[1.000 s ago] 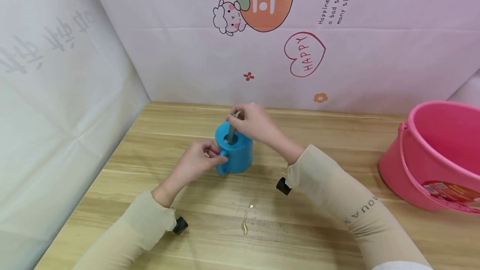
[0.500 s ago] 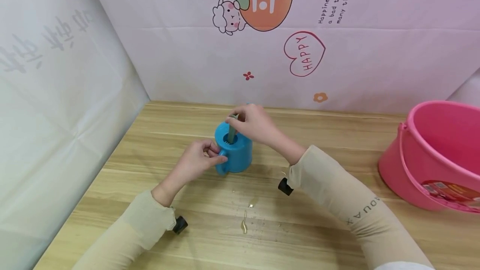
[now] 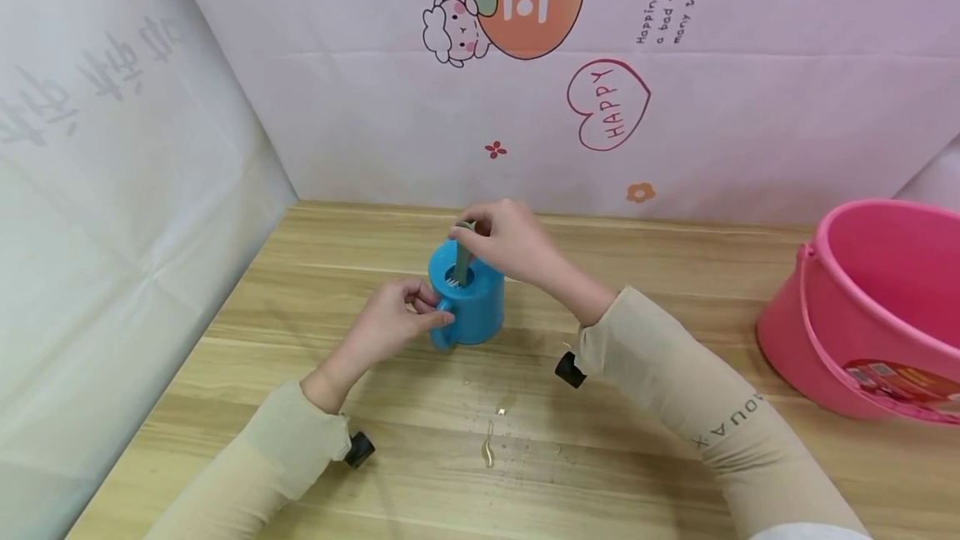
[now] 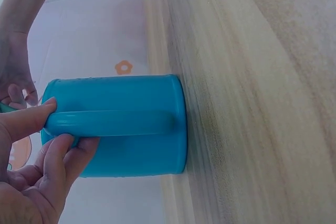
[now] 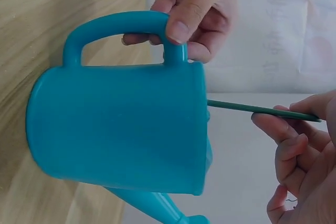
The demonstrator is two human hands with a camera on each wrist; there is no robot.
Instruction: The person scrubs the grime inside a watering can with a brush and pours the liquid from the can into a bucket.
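A blue watering can [image 3: 482, 315] stands upright on the wooden table, its spout visible in the right wrist view. At its near-left side, my left hand [image 3: 393, 319] pinches the upper part of the handle [image 4: 115, 123] between thumb and fingers. Above the can, my right hand [image 3: 510, 242] grips the top of a green-handled brush [image 3: 462, 263] between thumb and fingertips. The brush points down through the round top opening, where some white bristles [image 3: 453, 282] show. Its lower end is hidden inside the can. Seen from the right wrist, the green handle [image 5: 241, 107] looks thin and flat.
A pink bucket [image 3: 817, 348] with a handle stands at the right of the table. A small puddle [image 3: 489, 448] and drops lie on the wood in front of the can. A printed white cloth [image 3: 390, 132] hangs close behind, another at the left.
My right hand has moved the brush slightly down and then up in the opening; more white bristles show now than half a second ago. My left hand stays on the handle.
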